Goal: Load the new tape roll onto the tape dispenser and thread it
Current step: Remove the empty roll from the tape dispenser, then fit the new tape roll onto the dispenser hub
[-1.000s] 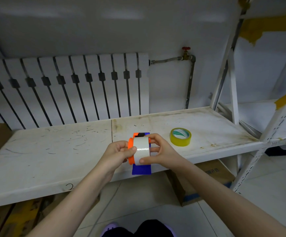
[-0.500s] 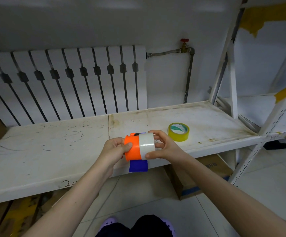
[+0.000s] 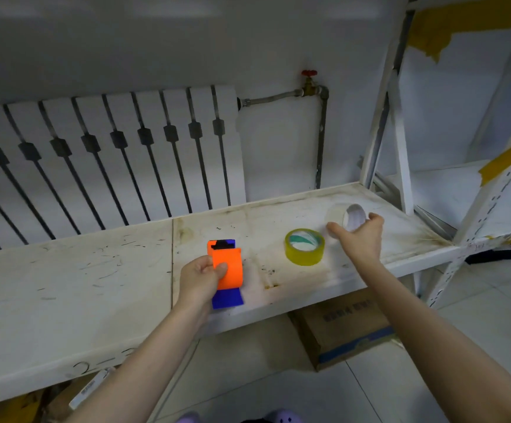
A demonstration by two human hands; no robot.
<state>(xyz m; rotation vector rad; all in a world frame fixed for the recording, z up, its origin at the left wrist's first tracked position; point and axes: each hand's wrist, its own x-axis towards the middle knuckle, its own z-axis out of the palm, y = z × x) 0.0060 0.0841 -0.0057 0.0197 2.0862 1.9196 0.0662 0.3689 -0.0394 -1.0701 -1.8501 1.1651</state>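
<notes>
My left hand (image 3: 200, 277) grips the orange and blue tape dispenser (image 3: 226, 268) over the front part of the white shelf (image 3: 95, 270); its orange hub is bare. Far to the right, my right hand (image 3: 361, 239) holds a whitish, nearly used-up tape roll (image 3: 347, 215) just above the shelf, near its back right corner. A yellow tape roll (image 3: 304, 247) with a green and white core lies flat on the shelf between my two hands, close to my right wrist.
A white radiator (image 3: 110, 160) and a pipe with a red valve (image 3: 309, 82) stand behind the shelf. A white rack upright (image 3: 397, 117) rises at the right end. A cardboard box (image 3: 345, 325) sits on the tiled floor under the shelf.
My right hand has pulled the whitish roll off the dispenser and carried it right, past the yellow roll. My left hand has kept the dispenser, now without a roll, lower over the shelf.
</notes>
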